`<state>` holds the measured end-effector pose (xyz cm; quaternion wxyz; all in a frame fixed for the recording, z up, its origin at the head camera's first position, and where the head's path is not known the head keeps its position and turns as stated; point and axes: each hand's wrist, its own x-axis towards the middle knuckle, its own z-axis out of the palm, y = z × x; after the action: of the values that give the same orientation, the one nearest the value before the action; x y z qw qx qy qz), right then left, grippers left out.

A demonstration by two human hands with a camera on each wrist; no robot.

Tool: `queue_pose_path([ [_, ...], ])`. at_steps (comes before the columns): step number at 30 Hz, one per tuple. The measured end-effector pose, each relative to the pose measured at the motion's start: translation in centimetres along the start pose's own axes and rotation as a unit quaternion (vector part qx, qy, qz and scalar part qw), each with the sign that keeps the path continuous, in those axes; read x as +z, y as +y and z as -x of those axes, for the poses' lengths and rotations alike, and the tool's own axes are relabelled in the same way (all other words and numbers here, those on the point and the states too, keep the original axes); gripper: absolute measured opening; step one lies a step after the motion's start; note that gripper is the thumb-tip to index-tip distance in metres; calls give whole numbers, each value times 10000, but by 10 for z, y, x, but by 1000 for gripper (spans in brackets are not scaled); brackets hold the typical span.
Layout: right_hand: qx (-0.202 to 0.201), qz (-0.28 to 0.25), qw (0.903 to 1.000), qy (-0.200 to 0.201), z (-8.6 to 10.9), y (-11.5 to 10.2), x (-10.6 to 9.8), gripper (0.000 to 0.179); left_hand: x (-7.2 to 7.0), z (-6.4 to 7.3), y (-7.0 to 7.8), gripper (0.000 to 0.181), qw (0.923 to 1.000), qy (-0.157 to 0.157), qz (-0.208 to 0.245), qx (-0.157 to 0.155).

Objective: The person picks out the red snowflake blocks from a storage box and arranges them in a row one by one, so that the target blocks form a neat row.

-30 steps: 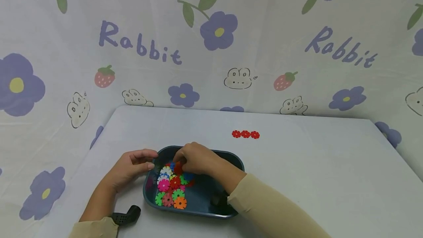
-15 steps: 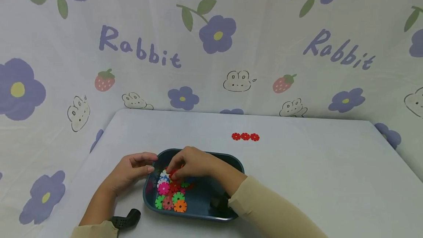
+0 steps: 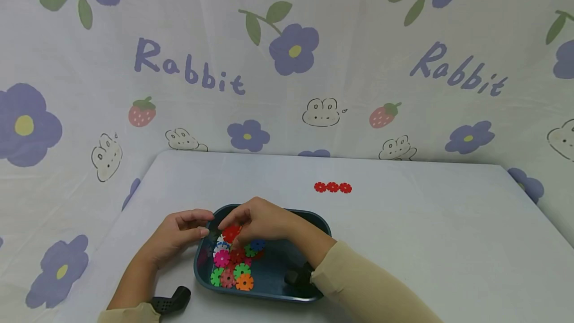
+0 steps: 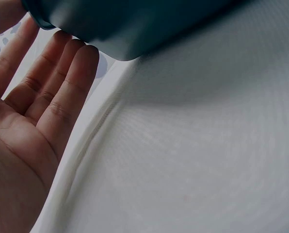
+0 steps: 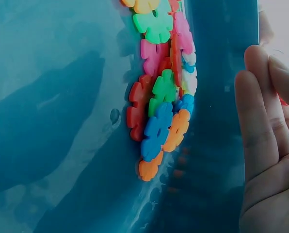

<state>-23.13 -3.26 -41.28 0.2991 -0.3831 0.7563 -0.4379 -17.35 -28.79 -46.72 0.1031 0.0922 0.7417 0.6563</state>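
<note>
A dark teal tray (image 3: 273, 297) holds a pile of small notched plastic flower discs (image 5: 159, 131) in several colours, gathered at its left side. Inside the tray, my right hand (image 3: 264, 221) pinches a red flower disc (image 3: 231, 234) between thumb and fingers, over the pile. In the right wrist view these fingertips meet, and only a sliver of red shows behind them. My left hand (image 3: 172, 236) is at the tray's left end with its fingers extended. In the left wrist view its fingertips reach the tray's outer wall (image 4: 130, 29).
Three red flower discs joined in a row (image 3: 333, 187) lie on the white table (image 3: 426, 223) behind the tray. A patterned cloth (image 3: 350, 54) hangs behind the table. Black wrist devices (image 3: 172, 300) sit at both wrists, the right one over the tray.
My right hand has moved left across the pile with the red disc, uncovering blue and green discs. The left hand keeps its place at the tray while the head view tilts slightly.
</note>
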Motion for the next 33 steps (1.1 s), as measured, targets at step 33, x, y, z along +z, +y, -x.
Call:
queue_pose_path([
  [33,-810,-1048,9792,1535,60,-21,-50,33,-5,-2,-6,28,9998,138,-46,-135],
])
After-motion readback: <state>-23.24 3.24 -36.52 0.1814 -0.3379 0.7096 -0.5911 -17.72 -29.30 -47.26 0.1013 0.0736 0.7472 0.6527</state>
